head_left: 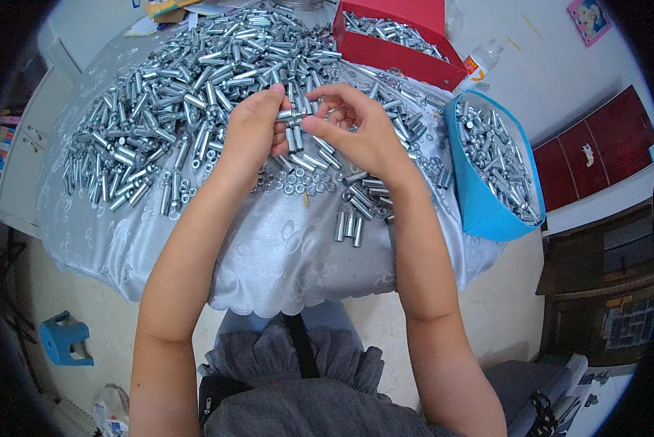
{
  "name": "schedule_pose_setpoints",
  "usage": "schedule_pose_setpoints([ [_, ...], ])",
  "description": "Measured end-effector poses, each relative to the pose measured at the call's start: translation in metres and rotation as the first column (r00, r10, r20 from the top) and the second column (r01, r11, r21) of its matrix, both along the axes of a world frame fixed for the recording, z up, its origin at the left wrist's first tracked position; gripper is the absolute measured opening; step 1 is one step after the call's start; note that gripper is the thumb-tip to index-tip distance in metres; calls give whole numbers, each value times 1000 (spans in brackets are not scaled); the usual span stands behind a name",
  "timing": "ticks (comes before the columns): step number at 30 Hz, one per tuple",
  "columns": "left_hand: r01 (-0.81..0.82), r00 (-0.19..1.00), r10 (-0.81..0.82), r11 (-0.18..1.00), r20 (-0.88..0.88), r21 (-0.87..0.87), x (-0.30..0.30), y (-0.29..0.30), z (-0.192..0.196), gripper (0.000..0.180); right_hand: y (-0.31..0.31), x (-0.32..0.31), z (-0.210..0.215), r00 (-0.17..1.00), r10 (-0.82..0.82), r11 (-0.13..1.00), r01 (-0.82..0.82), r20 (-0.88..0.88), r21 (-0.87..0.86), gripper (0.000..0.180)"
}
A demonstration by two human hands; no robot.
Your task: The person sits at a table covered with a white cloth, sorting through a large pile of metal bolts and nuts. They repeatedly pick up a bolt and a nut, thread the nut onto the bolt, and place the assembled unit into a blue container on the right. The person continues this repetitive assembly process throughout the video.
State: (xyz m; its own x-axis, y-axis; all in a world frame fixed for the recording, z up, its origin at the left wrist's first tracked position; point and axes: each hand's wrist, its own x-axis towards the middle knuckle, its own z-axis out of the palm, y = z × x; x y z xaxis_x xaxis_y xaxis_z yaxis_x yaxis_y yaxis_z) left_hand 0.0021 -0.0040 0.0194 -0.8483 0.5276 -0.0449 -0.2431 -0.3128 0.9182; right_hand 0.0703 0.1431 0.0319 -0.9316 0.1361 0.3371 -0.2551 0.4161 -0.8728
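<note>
Over the front of a heap of silvery metal expansion bolts (225,65), my left hand (255,130) is closed round one expansion bolt (289,115), which lies about level and points right. The thumb of my right hand (360,127) meets that bolt's right end. Its index finger is raised apart and the other fingers curl behind; what they touch is partly hidden. Below my hands, loose nuts (301,180) lie on the cloth. Several metal sleeves (349,224) lie near my right forearm.
A shiny pale tablecloth (269,251) covers the round table. At the back stands a red box (400,54) of metal parts, beside a plastic bottle (481,62). A blue fabric bin (491,222) of bolts sits at the right edge. A blue stool (65,339) is on the floor, left.
</note>
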Motion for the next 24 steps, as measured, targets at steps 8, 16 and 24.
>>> schedule_pose_setpoints([
  [8,13,1000,-12,1000,22,-28,2,1,1,27,2,0,-1,986,41,974,-4,-161,225,25],
  [16,27,999,-26,1000,33,-17,0,0,-1,28,3,-1,-4,999,20,996,-18,-26,82,28],
  [24,28,999,-26,998,40,-51,1,-1,1,29,3,-1,-2,992,80,972,-56,-99,227,25],
])
